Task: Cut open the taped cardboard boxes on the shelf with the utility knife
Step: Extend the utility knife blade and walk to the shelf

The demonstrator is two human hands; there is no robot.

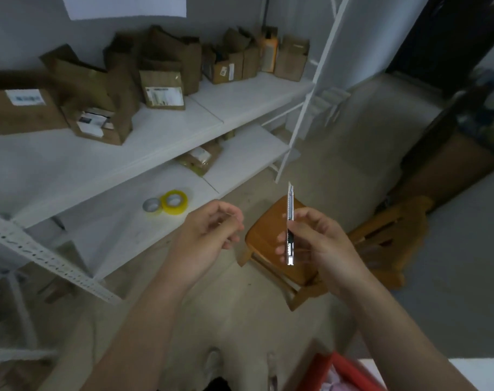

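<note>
On the upper white shelf a row of brown cardboard boxes stands along the wall. The box at the far left is closed and carries a white label on top. Just beside it, an open box has its flaps raised and holds white cards or papers. Behind and to the right stands a labelled box, its label facing forward. Farther along, a small open box holds dark contents too blurred to name. An orange bottle stands between it and the end box. The lower shelf bears a flat brown parcel and, nearer the camera, 2 tape rolls touching each other: a grey roll and a yellow roll. A red bin at the bottom edge holds something pale that cannot be made out. The right hand grips the utility knife upright in curled fingers, with the thumb on its body and a short blade tip exposed at the top. The knife is in mid-air above a wooden stool, well apart from the boxes. The left hand hovers near it with its fingers loosely curled, holding nothing.
</note>
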